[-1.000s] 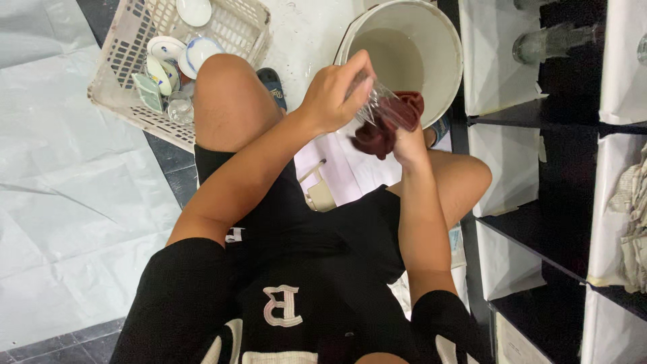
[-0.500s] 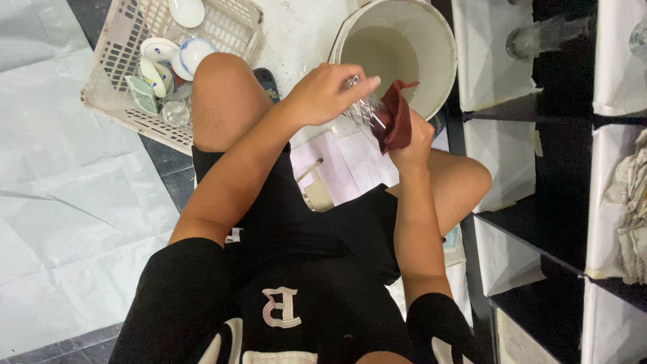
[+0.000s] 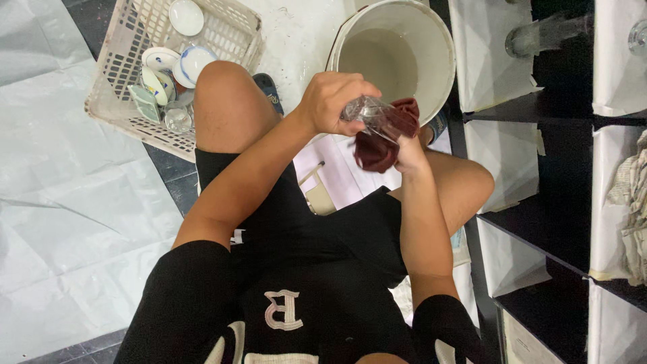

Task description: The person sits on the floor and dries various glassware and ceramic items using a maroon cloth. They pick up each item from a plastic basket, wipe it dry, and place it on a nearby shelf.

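Glass and rag, over the bucket

My left hand (image 3: 330,101) now grips the clear glass (image 3: 367,109) from above; my right hand (image 3: 408,155) has pushed the dark red cloth (image 3: 384,135) against it, beside the white bucket (image 3: 441,54).

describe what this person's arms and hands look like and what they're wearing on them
Both arms are bare from the short black sleeves down. The left hand and right hand wear no gloves, and no watch, ring or bracelet shows. The black top carries a pale letter on its chest.
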The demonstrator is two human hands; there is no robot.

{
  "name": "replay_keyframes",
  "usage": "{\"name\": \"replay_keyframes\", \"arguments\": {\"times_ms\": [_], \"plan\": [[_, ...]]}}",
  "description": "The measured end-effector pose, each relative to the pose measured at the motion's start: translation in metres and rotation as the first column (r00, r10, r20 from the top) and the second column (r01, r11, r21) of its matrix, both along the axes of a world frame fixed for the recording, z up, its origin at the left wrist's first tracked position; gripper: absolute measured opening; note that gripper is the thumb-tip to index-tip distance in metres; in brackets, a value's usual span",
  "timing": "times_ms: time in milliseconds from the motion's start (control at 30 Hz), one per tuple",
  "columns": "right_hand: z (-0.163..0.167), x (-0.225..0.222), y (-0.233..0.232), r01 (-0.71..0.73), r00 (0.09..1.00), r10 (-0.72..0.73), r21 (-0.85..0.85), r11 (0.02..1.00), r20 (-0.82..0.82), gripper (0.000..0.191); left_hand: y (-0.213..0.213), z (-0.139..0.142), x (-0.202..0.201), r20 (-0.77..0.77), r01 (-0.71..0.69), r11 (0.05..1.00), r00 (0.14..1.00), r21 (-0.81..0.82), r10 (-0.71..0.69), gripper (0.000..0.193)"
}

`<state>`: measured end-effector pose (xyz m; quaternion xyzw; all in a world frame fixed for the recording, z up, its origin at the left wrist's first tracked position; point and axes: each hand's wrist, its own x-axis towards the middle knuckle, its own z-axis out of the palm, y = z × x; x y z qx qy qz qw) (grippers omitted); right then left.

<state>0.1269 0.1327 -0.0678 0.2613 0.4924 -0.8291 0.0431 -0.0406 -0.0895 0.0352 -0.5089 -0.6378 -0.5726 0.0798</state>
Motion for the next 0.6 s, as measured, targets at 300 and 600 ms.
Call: {"name": "replay_keyframes", "arguments": {"times_ms": [300,600], "plan": [[0.087,-0.022,-0.023,-0.076,0.997,0.038,0.852,0.518,0.065,0.032,0.011,-0.022,-0.006,0.629,0.143,0.947,0.774,-0.289,0.075,0.053],[0.102,-0.037,-0.035,0.207,0.9,0.34,0.954,0.219,-0.273,0.029,-0.003,-0.048,-0.009,0.883,0.347,0.92,0.469,-0.183,-0.002,0.039]]}}
